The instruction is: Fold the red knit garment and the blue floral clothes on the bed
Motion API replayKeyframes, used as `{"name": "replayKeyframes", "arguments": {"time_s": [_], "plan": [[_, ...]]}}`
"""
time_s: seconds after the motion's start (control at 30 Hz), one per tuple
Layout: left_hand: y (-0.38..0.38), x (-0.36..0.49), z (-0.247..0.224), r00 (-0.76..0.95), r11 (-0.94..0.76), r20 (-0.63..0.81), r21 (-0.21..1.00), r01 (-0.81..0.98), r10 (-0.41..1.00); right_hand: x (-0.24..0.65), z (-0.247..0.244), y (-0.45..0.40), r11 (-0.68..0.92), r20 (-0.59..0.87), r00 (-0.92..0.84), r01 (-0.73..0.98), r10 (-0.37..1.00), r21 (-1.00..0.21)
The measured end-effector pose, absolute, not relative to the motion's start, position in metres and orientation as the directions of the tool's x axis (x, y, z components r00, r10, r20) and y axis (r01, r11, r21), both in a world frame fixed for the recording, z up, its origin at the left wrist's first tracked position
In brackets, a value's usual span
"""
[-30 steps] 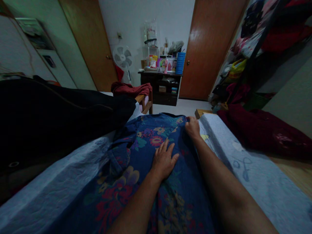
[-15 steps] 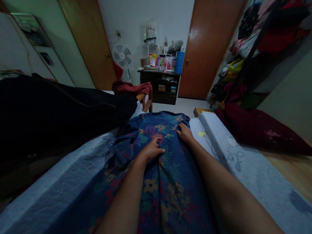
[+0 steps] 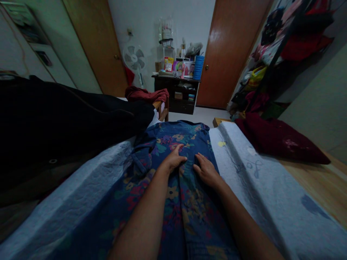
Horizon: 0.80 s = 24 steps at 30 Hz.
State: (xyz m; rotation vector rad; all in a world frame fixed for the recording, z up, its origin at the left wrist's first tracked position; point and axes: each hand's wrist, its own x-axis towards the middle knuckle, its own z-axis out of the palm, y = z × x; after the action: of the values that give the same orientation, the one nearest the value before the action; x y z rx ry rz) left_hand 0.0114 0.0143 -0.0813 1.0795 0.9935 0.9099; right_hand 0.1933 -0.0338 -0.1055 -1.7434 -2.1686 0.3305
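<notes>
A dark blue floral dress (image 3: pixel 170 193) lies spread lengthwise on the bed, its collar end away from me and a short sleeve (image 3: pixel 142 160) out to the left. My left hand (image 3: pixel 173 160) rests on the upper middle of the cloth, thumb and fingers apart. To its right, my right hand (image 3: pixel 206 169) lies on the dress near its right edge, fingers stretched forward and thumb apart. Neither hand grips the fabric. A crease runs down the middle below the hands, and my forearms cover part of the skirt.
The bed has a pale blue patterned sheet (image 3: pixel 241 180). A large black cloth heap (image 3: pixel 67 122) lies left, a maroon cushion (image 3: pixel 282 139) right. Beyond the bed stand a wooden chair with red cloth (image 3: pixel 146 94), a fan (image 3: pixel 134 57) and a dark cabinet (image 3: pixel 173 85).
My right hand has drawn back toward me along the dress from near its far right shoulder. My left hand has shifted slightly right and forward. The right part of the dress lies differently.
</notes>
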Motion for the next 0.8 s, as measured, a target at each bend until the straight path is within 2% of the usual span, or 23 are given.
{"name": "replayKeyframes", "arguments": {"time_s": [0.17,0.33,0.43,0.7,0.8], "plan": [[0.015,0.02,-0.085,0.215,0.27,-0.233,0.949,-0.163,0.948,0.188,-0.108,-0.048,0.197,0.108,-0.172,0.934,0.979,-0.299],[0.022,0.025,-0.09,0.007,0.223,-0.224,0.966,-0.13,0.975,0.188,-0.104,-0.048,0.21,0.106,-0.187,0.935,0.977,-0.287],[0.026,0.026,-0.095,-0.052,0.204,-0.21,0.973,-0.105,0.976,0.188,-0.105,-0.049,0.212,0.119,-0.185,0.935,0.976,-0.284],[0.034,0.024,-0.103,-0.186,0.054,-0.049,0.998,0.023,0.981,0.187,-0.105,-0.049,0.205,0.116,-0.179,0.938,0.977,-0.278],[0.035,0.022,-0.102,-0.195,0.039,-0.03,0.998,0.041,0.98,0.187,-0.104,-0.049,0.209,0.121,-0.182,0.939,0.976,-0.275]]}}
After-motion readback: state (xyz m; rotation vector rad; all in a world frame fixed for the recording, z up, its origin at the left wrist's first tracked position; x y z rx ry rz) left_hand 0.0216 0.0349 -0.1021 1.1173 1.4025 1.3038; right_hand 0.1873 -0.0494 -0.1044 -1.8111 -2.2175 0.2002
